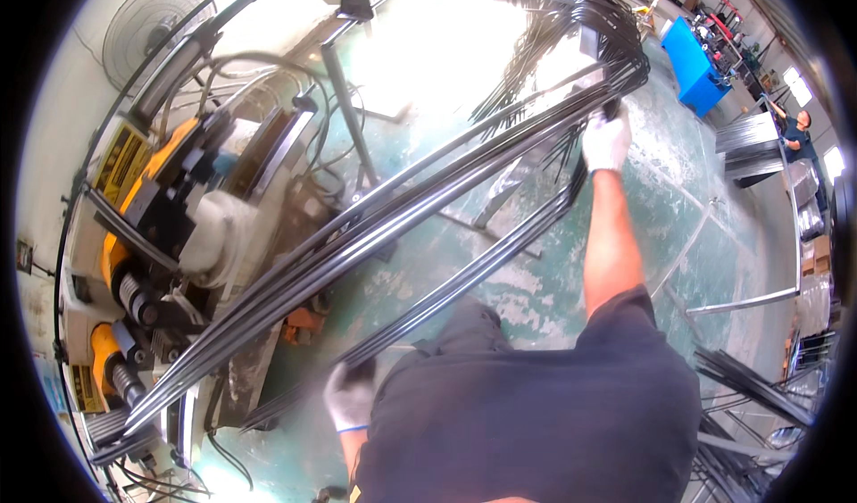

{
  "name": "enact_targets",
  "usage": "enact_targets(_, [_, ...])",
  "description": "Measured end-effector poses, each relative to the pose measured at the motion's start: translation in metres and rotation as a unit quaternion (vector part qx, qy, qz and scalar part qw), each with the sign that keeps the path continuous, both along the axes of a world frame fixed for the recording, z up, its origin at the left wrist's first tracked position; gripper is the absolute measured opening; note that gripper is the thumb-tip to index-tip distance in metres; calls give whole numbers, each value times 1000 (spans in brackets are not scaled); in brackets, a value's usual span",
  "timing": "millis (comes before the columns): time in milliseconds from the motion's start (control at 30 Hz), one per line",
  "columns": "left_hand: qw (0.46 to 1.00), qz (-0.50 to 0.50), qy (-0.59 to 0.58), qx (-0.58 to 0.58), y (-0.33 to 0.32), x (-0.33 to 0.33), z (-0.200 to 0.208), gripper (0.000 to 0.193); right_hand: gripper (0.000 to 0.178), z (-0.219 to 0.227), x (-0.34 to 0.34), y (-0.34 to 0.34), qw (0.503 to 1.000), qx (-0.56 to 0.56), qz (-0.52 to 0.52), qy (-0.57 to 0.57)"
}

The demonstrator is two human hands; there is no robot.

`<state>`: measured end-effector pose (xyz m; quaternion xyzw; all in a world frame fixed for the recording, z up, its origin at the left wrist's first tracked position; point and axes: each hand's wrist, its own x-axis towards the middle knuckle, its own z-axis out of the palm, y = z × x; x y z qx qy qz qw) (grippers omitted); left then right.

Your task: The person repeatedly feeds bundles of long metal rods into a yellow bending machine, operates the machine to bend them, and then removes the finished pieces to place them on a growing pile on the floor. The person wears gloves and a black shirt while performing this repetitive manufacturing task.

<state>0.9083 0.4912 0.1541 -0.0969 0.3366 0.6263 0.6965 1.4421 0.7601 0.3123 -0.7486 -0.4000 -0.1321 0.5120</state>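
Machinery (156,177), yellow and black, stands at left — long dark rods (357,240) slant from it up to the right. Below them, the gloved left hand (348,398), blurred, closes around a thinner rod bundle (473,275); the gloved right hand (609,143) is at the bundle's upper end — its hold cannot be made out.

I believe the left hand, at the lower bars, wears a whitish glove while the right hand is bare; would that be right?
Not quite: the head view shows the right hand wearing a whitish glove too, not bare. The left hand, at the lower bars, is gloved as you say.
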Motion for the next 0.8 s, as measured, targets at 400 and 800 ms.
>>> enact_targets(400, [927, -69, 368, 4, 143, 164, 89, 34, 50, -72, 294, 286, 927, -264, -86, -251])
enact_targets(800, [933, 173, 271, -160, -62, 116, 6, 23, 48, -268, 56, 40, 871, -376, 268, -165])
